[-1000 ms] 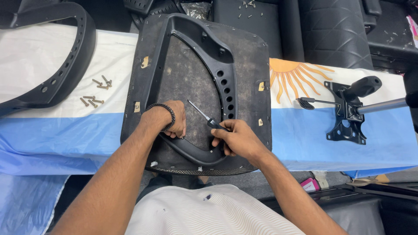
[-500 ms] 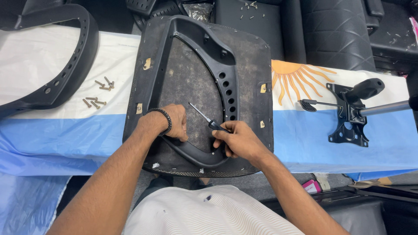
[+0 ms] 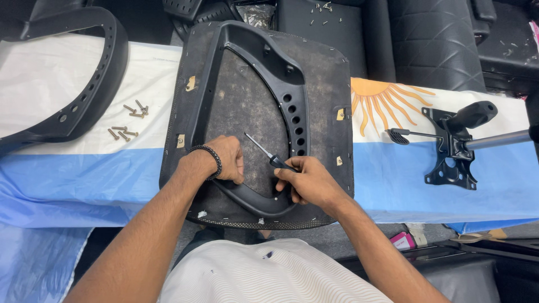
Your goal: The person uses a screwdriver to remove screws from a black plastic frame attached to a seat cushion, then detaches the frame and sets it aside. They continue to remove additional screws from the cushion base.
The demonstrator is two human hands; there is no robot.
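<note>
Hardly anything has moved since the earlier frames: both hands sit almost where they were, shifted only slightly with the view. The left hand [image 3: 225,159], a dark braided band at its wrist, is curled closed and presses on the near left bend of the black plastic armrest frame [image 3: 292,106]. The right hand [image 3: 306,180] is closed around the black handle of a screwdriver [image 3: 264,151], whose thin metal shaft slants up and to the left over the middle of the seat base [image 3: 328,73].

That seat base lies upside down on the tabletop [image 3: 67,174], which is covered by a white and pale blue cloth with a yellow sun printed on it. Its underside is dark, worn and dusty, edged with staples, with small tan patches near the sides. The armrest frame is a curved loop lying on top of it, with a row of round holes down its right limb.

Loose screws [image 3: 128,120] lie on the cloth to the left, beside a second black frame [image 3: 90,84]. A black metal chair mechanism [image 3: 452,151] with a lever lies well apart on the right.
</note>
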